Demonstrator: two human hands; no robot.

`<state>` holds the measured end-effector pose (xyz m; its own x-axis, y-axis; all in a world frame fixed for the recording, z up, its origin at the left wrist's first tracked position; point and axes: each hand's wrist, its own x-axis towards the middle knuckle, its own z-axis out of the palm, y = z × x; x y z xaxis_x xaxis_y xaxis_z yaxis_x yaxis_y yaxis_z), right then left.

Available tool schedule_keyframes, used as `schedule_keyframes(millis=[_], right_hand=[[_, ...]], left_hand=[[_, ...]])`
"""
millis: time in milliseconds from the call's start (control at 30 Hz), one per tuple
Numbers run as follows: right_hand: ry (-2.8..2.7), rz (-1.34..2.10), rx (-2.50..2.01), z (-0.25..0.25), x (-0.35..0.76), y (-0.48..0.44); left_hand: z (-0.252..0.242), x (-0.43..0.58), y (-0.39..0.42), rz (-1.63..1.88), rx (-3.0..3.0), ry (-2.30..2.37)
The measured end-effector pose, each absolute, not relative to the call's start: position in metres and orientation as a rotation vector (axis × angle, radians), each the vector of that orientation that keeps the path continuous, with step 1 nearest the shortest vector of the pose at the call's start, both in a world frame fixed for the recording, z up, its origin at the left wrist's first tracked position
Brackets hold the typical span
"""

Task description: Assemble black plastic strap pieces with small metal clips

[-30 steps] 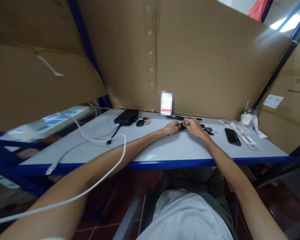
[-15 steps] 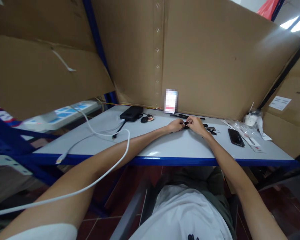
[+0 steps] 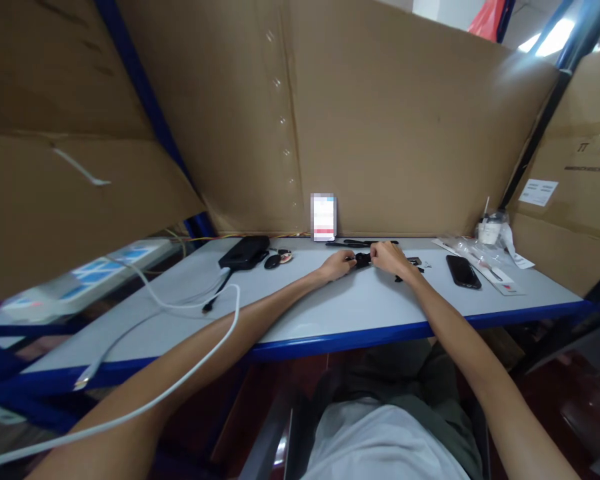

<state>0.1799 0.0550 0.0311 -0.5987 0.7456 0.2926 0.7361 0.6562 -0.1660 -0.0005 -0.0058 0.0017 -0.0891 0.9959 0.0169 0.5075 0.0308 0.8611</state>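
Observation:
My left hand (image 3: 337, 265) rests low over the table, its fingers pinched on the left end of a small black object (image 3: 363, 260). At the other end my right hand (image 3: 387, 257) is closed on the same black object, whose kind is too small to make out. Behind the hands lie thin black tools (image 3: 347, 244). Beside my right hand are small dark parts (image 3: 414, 261), partly covered by the wrist.
A black phone (image 3: 463, 272) and clear plastic packaging (image 3: 473, 252) lie on the right of the white table (image 3: 325, 313). To the left are a black box-shaped device (image 3: 245, 253) and dark round items (image 3: 273, 261). A white cable (image 3: 190, 370) crosses over my left arm.
The camera view has turned and tilted. My hands are a little farther apart, and more of the black object shows between them.

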Motion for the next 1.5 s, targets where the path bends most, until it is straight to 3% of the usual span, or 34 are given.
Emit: schedule_keyframes(millis=[200,433,667,1067,1367,1500], right_hand=[[-2.372,0.108,-1.204,0.038,0.183,0.057],[-2.218,1.095,-1.14,0.03,0.17,0.06],[-2.021,1.423,-1.0,0.031,0.173,0.057],[-2.425,1.309,-1.078,0.023,0.19,0.078],[-2.364,0.656,-1.021,0.03,0.187,0.072],[-2.149,0.121,-0.902,0.039,0.187,0.061]], left_hand=[[0.011,-0.001,-0.017,1.034,1.341,1.485],[0.012,-0.002,-0.021,1.133,1.264,1.333],[0.013,-0.002,-0.02,1.204,1.192,1.26],[0.011,-0.007,-0.016,1.294,1.068,1.276],[0.008,-0.001,-0.016,1.175,1.258,1.354],[0.006,0.001,-0.015,1.092,1.378,1.375]])
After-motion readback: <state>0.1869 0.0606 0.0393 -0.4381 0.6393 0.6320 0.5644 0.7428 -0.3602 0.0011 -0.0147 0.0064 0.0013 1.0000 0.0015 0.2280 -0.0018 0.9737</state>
